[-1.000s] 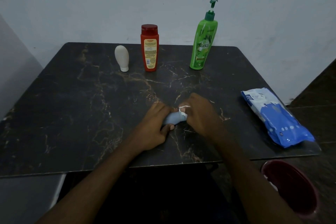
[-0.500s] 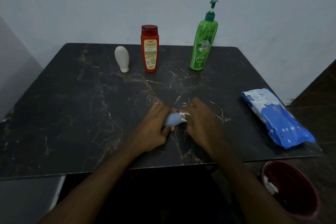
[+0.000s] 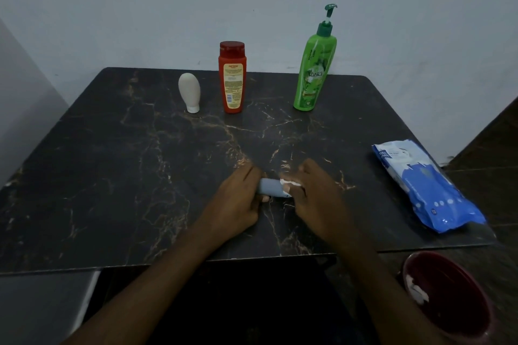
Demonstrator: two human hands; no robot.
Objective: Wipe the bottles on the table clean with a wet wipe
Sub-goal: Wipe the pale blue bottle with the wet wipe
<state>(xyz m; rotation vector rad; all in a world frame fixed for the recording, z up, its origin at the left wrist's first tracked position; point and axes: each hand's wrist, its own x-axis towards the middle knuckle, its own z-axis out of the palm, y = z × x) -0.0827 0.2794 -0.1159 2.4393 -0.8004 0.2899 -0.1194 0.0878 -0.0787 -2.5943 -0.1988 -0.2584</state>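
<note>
A small grey-blue bottle point(image 3: 270, 187) lies on its side near the front middle of the dark marble table point(image 3: 112, 176). My left hand point(image 3: 238, 202) grips its left end. My right hand point(image 3: 314, 196) holds a crumpled white wet wipe point(image 3: 290, 183) against the bottle's right end; most of the wipe is hidden under the fingers. At the back stand a white upside-down bottle point(image 3: 189, 95), a red bottle point(image 3: 232, 77) and a green pump bottle point(image 3: 315, 64).
A blue and white pack of wet wipes point(image 3: 426, 185) lies near the table's right edge. Below the front right corner stands a dark red bin point(image 3: 448, 297) with a used white wipe inside. A pale wall runs right behind the table.
My right hand has slid slightly rightward along the bottle with the wipe, baring more of the grey-blue body. The left hand keeps its grip.
</note>
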